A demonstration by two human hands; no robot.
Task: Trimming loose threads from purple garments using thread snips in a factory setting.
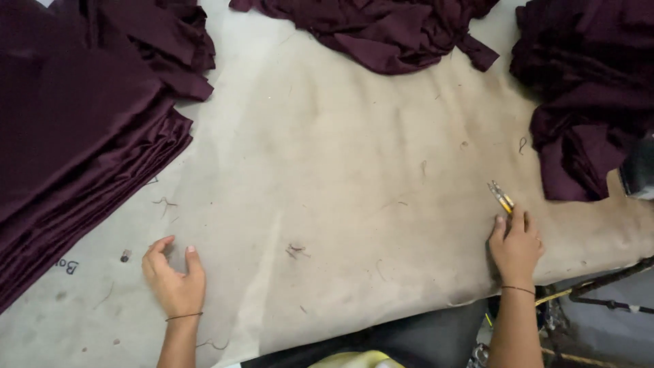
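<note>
A worn beige table [354, 136] fills the view, with dark metal rods [606, 289] below its right edge.

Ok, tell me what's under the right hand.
The right hand rests on the beige table cover, holding small yellow-handled thread snips whose tips stick out past the fingers. The handle end is hidden beneath the palm.

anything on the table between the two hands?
Head view: only loose thread scraps on the beige table cover between left hand and right hand.
</note>
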